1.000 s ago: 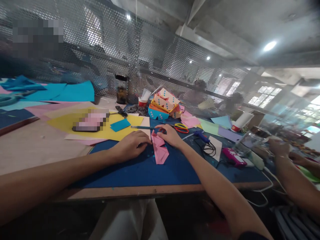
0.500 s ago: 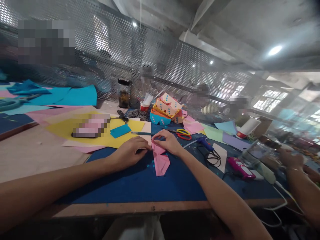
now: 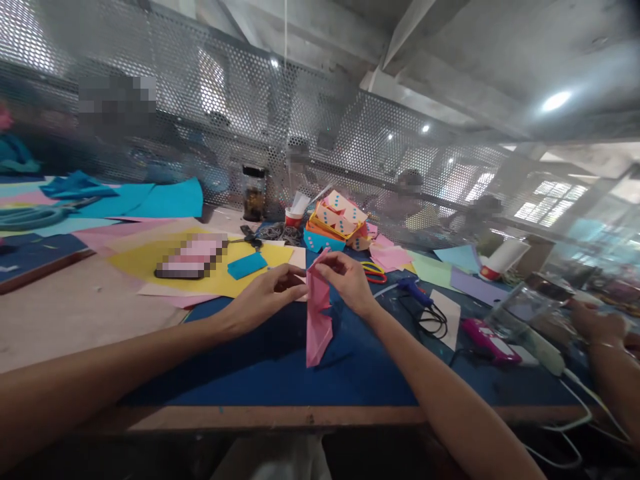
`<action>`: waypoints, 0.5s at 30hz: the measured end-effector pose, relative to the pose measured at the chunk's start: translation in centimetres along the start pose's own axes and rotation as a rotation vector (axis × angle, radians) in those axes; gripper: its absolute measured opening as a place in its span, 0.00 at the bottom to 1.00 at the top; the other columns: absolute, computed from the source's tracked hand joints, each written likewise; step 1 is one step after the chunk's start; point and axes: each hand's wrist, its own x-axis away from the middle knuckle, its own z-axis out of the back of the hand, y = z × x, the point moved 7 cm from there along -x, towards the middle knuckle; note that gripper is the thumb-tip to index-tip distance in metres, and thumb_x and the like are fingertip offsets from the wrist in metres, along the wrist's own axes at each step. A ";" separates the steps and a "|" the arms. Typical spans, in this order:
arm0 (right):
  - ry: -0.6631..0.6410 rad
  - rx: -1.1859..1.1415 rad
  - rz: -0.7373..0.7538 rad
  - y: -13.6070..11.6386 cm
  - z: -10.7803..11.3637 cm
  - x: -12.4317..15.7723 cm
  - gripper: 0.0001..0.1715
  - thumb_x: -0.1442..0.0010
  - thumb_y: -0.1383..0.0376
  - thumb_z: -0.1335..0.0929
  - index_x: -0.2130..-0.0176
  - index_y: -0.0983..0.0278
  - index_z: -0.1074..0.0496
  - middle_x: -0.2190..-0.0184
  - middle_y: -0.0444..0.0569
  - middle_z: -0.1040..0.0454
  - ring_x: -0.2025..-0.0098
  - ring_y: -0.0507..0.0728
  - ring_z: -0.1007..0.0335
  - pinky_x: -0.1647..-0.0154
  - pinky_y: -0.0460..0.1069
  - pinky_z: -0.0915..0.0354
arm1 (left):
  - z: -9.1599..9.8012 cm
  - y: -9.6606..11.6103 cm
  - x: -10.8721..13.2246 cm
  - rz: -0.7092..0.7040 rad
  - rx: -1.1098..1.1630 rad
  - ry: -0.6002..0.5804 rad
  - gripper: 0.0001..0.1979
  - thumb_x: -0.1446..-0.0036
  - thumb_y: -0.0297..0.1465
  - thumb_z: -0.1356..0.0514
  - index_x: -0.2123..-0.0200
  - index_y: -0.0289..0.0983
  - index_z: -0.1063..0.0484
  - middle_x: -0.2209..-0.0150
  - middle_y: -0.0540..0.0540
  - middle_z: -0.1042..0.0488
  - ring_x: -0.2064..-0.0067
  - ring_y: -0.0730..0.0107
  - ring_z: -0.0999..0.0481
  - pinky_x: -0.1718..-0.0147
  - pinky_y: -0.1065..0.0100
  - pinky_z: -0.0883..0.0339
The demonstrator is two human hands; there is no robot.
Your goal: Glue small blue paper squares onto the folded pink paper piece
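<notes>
**A:** Where are we holding the pink folded paper (image 3: pixel 317 313)?

**B:** We are holding it upright over the middle of the blue mat (image 3: pixel 280 367), a little back from the near edge of the table (image 3: pixel 250 418). Its lower tip is pointing down at the mat, and we cannot tell whether it is touching.

**A:** And how are we gripping it?

**B:** Our left hand (image 3: pixel 265 297) is pinching the paper's upper left edge between thumb and fingers. Our right hand (image 3: pixel 347 280) is closing its fingertips on the top corner. Both forearms are reaching in from the near edge.

**A:** What are we seeing around it?

**B:** Just behind the left hand, a yellow sheet (image 3: pixel 130 259) is lying toward the table's left side, with a small blue piece (image 3: pixel 247 265) on it. Behind the right hand, red-and-yellow scissors (image 3: pixel 373 270) are lying on the mat. Further right we are seeing a blue glue gun (image 3: pixel 413 288) with a black cord, then a pink device (image 3: pixel 487 331) near the mat's right edge.

**A:** And along the far edge?

**B:** A pile of dotted paper boxes (image 3: pixel 337 217) is sitting there. A paper cup (image 3: pixel 295 212) and a dark jar (image 3: pixel 254 193) are standing just to its left, all in front of the perforated metal screen (image 3: pixel 350 133). Turquoise sheets (image 3: pixel 165 199) are covering the far left corner. At the right edge another person's hand (image 3: pixel 597 323) is working, well apart from ours.
</notes>
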 end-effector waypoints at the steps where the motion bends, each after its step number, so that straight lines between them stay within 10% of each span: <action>1: 0.013 -0.029 -0.004 -0.4 -0.1 0.0 0.11 0.39 0.58 0.31 0.61 0.63 0.26 0.63 0.47 0.22 0.62 0.54 0.26 0.59 0.48 0.31 | -0.2 0.2 0.0 0.002 0.045 -0.006 0.20 0.41 0.41 0.39 0.50 0.36 0.32 0.55 0.41 0.21 0.54 0.59 0.21 0.53 0.57 0.28; 15: 0.115 -0.056 0.023 -2.9 0.6 1.3 0.13 0.40 0.58 0.29 0.56 0.60 0.26 0.62 0.46 0.23 0.60 0.54 0.27 0.57 0.48 0.30 | -0.1 1.6 -0.6 -0.008 -0.112 0.081 0.13 0.44 0.31 0.43 0.55 0.36 0.28 0.70 0.50 0.25 0.69 0.67 0.27 0.72 0.69 0.38</action>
